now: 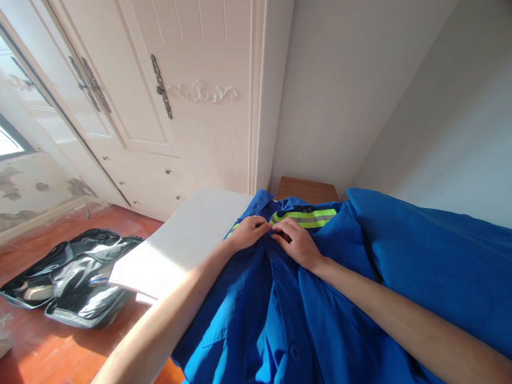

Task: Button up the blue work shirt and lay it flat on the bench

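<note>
A blue work jacket (256, 326) with a buttoned front lies spread out before me. Yellow-green and grey reflective strips (309, 218) show at its far end, near the collar. My left hand (249, 232) pinches the front edge of the jacket near the strip. Close beside it, my right hand (297, 242) pinches the same edge, its fingertips almost touching the left ones. Whatever small part lies between the fingertips is hidden. Two buttons (294, 351) are visible on the front placket, nearer to me.
Blue fabric (443, 264), like a cushion or bedding, lies to the right. A white tabletop (169, 240) extends to the left. An open black suitcase (78, 276) rests on the reddish floor. White wardrobe doors (209, 65) and a brown wooden piece (306, 188) stand behind.
</note>
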### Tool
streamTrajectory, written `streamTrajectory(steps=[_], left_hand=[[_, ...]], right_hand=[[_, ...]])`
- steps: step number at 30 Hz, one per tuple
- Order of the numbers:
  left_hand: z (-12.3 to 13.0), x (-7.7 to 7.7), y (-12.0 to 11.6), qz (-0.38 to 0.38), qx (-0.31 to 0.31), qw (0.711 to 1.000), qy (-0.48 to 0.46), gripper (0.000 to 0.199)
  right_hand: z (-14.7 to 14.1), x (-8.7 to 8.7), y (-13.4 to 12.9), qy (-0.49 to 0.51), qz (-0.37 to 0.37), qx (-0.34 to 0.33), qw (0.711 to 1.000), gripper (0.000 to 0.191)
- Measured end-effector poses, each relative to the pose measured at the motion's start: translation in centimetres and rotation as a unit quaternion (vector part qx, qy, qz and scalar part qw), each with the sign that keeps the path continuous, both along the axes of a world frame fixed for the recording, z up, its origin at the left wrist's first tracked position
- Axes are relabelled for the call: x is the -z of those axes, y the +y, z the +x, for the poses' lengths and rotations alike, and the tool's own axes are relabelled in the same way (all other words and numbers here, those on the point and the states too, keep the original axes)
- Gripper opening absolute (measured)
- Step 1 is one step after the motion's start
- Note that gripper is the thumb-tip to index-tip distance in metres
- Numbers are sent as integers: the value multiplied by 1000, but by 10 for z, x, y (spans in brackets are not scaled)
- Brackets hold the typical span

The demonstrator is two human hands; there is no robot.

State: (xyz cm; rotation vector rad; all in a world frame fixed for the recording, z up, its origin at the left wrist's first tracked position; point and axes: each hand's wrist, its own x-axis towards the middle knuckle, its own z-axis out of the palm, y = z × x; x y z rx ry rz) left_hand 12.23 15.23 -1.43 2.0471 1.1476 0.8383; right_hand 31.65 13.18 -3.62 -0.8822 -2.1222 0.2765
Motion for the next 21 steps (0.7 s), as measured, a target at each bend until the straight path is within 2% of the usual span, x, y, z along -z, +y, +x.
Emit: streamTrajectory(steps=[7, 11, 14, 16, 18, 21], left_hand=[[0, -2, -3, 23, -7, 1000, 7, 33], [0, 0, -5, 34, -18, 999, -4, 20], [0, 2, -5, 36, -13, 999, -24, 33], [0, 3, -4, 38, -7, 999, -26, 38], [0, 4, -4, 40, -5, 999, -18, 37], [0, 4, -3, 43, -14, 999, -7, 33]], right_hand=[[-1, -4, -2, -3, -21, 24, 999, 4], [-2, -7, -3, -3, -27, 31, 999, 11], [-2, -5, -2, 2, -33, 32, 999, 4], [-2, -3, -1, -1, -38, 30, 999, 12], [-1, -2, 0, -12, -47, 23, 999, 14], [-1, -3, 1, -22, -55, 9, 998, 6]])
